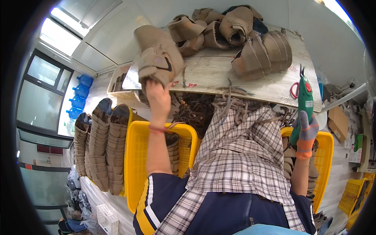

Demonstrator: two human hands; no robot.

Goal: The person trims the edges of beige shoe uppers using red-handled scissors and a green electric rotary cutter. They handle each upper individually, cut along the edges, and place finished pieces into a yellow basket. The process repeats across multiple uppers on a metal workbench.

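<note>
My bare left hand [157, 98] grips a brown shoe upper [159, 58] by its ragged lower edge, raised at the left side of the worktable [207, 72]. That upper is slightly blurred; my fingertips are partly hidden inside it. My right hand [307, 131], in a grey and orange glove, is wrapped round a green electric cutter [305, 98], its pointed blades upward beside the table's right edge. A nested stack of shoe uppers [266, 55] lies on the table's right part. More loose uppers [211, 29] are heaped along the back.
A yellow basket [131, 164] stands at my left and another yellow basket [327, 156] at my right, both holding uppers. Tall stacks of uppers [100, 145] rise farther left. Scrap strips [196, 111] hang below the table's front edge. Red-handled scissors [294, 90] are beside the cutter.
</note>
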